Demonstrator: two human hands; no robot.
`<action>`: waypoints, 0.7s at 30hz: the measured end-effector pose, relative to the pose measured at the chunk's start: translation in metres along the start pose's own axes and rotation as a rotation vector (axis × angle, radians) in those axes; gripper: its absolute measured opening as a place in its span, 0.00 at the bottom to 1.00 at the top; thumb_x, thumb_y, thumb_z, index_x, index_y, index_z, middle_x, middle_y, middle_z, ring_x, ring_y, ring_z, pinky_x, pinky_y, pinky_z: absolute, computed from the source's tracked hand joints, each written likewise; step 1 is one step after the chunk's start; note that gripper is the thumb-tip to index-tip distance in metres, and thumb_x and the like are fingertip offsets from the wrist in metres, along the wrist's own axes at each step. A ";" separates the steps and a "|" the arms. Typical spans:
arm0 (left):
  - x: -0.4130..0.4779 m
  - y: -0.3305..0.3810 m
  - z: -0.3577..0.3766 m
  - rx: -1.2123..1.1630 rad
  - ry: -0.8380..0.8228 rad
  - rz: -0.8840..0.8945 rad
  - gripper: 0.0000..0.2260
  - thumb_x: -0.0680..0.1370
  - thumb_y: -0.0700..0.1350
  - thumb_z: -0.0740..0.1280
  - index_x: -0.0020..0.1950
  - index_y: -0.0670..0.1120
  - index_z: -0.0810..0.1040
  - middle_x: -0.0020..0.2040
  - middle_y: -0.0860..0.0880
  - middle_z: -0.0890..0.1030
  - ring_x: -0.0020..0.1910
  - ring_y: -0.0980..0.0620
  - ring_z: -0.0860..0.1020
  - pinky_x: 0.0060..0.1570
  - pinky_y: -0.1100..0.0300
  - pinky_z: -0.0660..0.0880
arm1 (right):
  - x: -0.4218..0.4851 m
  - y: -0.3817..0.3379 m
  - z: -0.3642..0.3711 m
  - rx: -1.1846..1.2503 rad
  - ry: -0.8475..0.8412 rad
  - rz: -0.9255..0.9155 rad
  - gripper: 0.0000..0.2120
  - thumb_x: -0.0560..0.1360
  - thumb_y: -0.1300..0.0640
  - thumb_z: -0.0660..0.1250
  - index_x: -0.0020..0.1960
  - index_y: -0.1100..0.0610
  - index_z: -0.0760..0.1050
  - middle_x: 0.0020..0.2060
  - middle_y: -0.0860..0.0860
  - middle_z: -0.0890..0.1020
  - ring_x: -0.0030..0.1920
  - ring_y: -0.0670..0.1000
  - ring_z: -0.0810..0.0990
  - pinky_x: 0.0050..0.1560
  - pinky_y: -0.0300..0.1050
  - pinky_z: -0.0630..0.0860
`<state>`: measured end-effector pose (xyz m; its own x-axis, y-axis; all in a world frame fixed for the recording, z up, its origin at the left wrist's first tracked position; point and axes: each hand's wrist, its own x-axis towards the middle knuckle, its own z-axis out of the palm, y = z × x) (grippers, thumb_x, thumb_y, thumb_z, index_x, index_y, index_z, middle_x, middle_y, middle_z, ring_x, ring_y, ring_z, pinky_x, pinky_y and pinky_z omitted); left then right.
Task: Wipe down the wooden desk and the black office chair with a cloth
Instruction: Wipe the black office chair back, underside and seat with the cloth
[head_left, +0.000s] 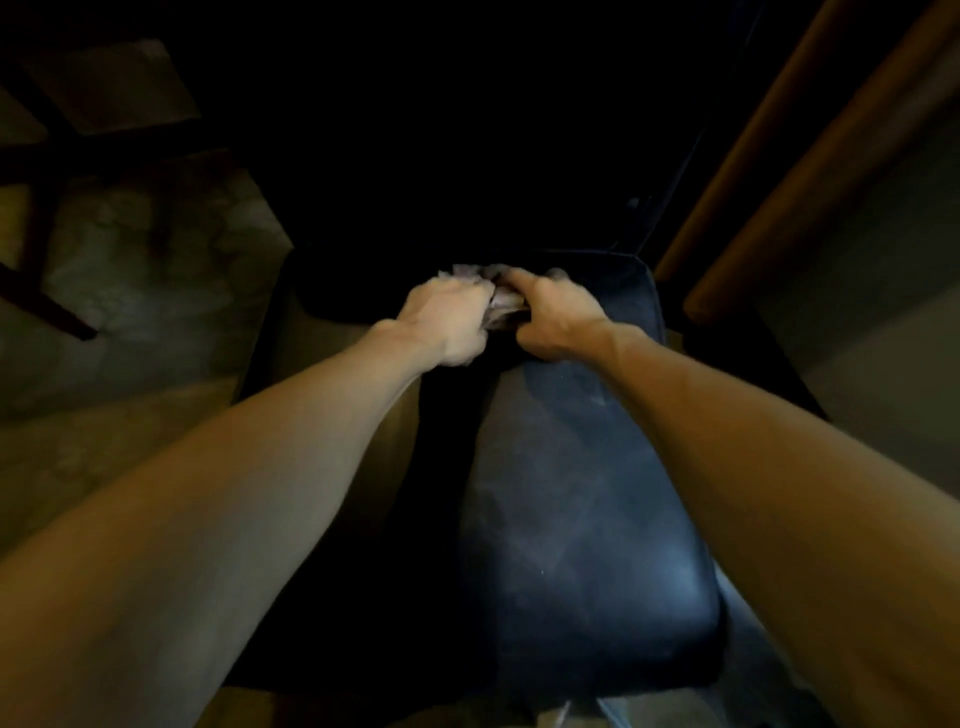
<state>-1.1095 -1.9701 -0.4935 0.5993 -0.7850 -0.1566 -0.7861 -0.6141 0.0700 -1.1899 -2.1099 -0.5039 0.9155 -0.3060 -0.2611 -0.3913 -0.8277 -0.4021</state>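
Observation:
The black office chair's padded seat (582, 519) fills the middle of the dim view, its far edge near the top of the cushion. A pale crumpled cloth (501, 301) lies at that far edge. My left hand (449, 319) grips the cloth from the left with curled fingers. My right hand (556, 317) holds the same cloth from the right, fingers curled round it. Most of the cloth is hidden under both hands. The wooden desk's edge (779, 171) runs diagonally at the upper right.
A dark chair leg or frame (41, 244) stands on the mottled floor (156, 270) at the upper left. The space beyond the seat is in deep shadow. A pale wall or panel (893, 322) lies to the right of the desk edge.

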 end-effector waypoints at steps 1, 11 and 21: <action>-0.012 0.003 0.003 -0.014 -0.011 0.011 0.18 0.77 0.45 0.69 0.66 0.44 0.75 0.68 0.42 0.77 0.68 0.39 0.75 0.63 0.49 0.74 | -0.014 -0.001 0.003 0.001 0.002 -0.013 0.36 0.70 0.57 0.69 0.76 0.42 0.64 0.59 0.62 0.77 0.61 0.67 0.75 0.61 0.58 0.77; -0.154 0.039 0.032 -0.135 -0.082 0.039 0.27 0.79 0.48 0.67 0.77 0.46 0.69 0.82 0.46 0.64 0.81 0.48 0.61 0.77 0.54 0.61 | -0.161 -0.033 0.045 -0.051 -0.053 -0.014 0.38 0.71 0.56 0.69 0.79 0.45 0.62 0.69 0.56 0.76 0.72 0.60 0.69 0.71 0.54 0.70; -0.249 0.063 0.047 -0.101 -0.083 0.058 0.29 0.79 0.50 0.67 0.79 0.47 0.67 0.82 0.46 0.64 0.81 0.49 0.61 0.79 0.53 0.60 | -0.258 -0.051 0.081 -0.016 0.008 -0.033 0.39 0.69 0.57 0.69 0.78 0.40 0.62 0.68 0.54 0.76 0.69 0.60 0.72 0.68 0.52 0.71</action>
<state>-1.3154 -1.8099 -0.4964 0.5354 -0.8128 -0.2298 -0.7974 -0.5761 0.1798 -1.4140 -1.9506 -0.4875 0.9287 -0.2816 -0.2412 -0.3592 -0.8449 -0.3965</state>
